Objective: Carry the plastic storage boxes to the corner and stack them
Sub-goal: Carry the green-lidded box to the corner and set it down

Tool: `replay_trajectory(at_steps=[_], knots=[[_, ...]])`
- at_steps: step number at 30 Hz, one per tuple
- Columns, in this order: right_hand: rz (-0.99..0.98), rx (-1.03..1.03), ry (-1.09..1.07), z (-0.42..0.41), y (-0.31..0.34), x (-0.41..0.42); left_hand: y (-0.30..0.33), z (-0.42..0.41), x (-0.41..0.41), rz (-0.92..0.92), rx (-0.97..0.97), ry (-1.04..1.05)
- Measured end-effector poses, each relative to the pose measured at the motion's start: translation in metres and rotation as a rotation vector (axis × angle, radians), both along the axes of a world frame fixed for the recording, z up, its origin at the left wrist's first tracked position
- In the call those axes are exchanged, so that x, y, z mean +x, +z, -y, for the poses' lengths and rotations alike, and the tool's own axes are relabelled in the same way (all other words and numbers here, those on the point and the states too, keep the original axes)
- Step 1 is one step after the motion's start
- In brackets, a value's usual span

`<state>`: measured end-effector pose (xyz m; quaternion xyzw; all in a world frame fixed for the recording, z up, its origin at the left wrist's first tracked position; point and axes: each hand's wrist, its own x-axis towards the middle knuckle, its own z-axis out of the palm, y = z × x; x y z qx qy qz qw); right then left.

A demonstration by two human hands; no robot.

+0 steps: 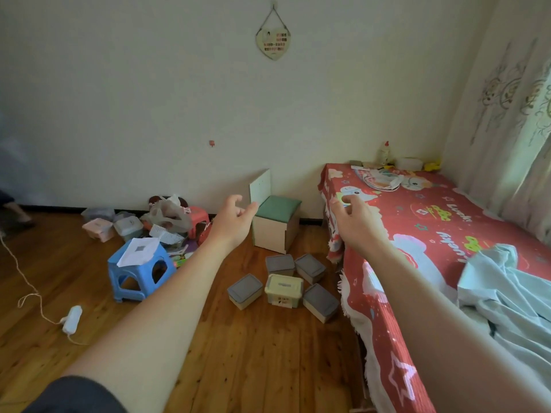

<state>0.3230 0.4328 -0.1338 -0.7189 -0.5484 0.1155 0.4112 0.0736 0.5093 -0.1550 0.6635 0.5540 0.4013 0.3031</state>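
Bare forearms [167, 296] above five lidded storage boxes [284, 290], contents hidden

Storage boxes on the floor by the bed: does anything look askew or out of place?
Yes. The four grey-lidded boxes lie scattered at different angles around the cream box, none stacked. Beyond the blue stool, a heap of bags and clutter sprawls against the wall.

Storage boxes [283, 283] on wooden floor [253, 353]
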Motion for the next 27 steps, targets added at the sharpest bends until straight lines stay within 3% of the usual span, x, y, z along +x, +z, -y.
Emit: replay_trajectory(at_steps=[11,27], knots=[[-0.098,-0.032,-0.007,-0.092,-0.023,0.079,-0.022,-0.081,0.077,-0.062,-0.054,-0.020],[-0.043,-0.169,-0.004,-0.232,-0.074,0.075,-0.087,-0.234,0.070,-0.058,-0.149,-0.002]])
